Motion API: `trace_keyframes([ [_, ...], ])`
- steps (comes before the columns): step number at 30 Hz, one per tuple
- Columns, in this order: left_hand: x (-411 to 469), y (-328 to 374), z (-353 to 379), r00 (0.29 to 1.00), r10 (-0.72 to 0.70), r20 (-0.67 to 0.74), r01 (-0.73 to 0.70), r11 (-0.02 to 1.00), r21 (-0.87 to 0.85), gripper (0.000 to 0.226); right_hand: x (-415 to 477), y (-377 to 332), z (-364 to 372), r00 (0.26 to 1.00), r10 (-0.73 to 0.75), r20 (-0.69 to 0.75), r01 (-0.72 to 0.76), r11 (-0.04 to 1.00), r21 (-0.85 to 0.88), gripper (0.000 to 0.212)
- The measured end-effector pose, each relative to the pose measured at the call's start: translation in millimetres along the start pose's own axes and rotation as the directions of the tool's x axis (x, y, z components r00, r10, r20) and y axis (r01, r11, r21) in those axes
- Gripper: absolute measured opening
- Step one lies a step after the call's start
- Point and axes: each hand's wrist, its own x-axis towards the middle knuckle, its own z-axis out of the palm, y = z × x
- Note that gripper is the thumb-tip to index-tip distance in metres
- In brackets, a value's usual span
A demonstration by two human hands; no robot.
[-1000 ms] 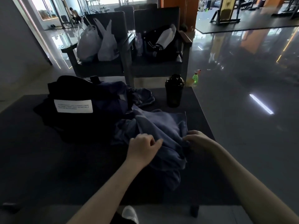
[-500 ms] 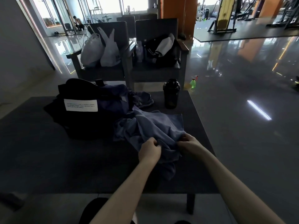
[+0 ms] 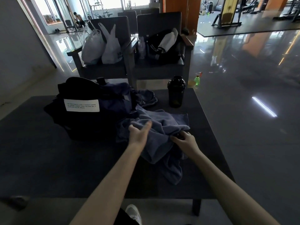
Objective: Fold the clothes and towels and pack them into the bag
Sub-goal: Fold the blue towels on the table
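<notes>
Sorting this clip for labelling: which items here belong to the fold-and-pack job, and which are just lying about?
Job: blue towel, dark bag, crumpled blue garment.
Lying about: black shaker bottle, white plastic bags, black jacket, green spray bottle.

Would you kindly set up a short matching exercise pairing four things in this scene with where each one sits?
Things:
1. crumpled blue-grey towel
2. black shaker bottle
3. two white plastic bags
4. dark bag with a white label

Places:
A. on the left chair seat
B. at the table's far edge, upright
C. under both hands, near the table's right side
D. on the table, left of the towel

Pairs: 1-C, 2-B, 3-A, 4-D
</notes>
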Motion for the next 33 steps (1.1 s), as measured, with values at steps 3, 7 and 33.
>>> trace_keyframes([
  [3, -12.7, -19.5, 15.8, 0.996, -0.040, -0.081, 0.067, 0.926, 0.370, 0.087, 13.0, 13.5, 8.5, 0.998, -0.067, 0.010, 0.067, 0.997, -0.030, 0.057],
  [7, -7.5, -17.4, 9.5, 0.999, 0.022, -0.047, -0.001, 0.919, 0.394, 0.034, -6.4, -14.5, 6.1, 0.991, -0.124, -0.045, 0.126, 0.990, 0.062, 0.032],
  [33, -21.8, -12.3, -41.3, 0.975, -0.170, -0.139, 0.198, 0.956, 0.216, 0.069, -24.2, -38.7, -21.7, 0.976, 0.167, 0.142, -0.215, 0.859, 0.464, 0.009],
])
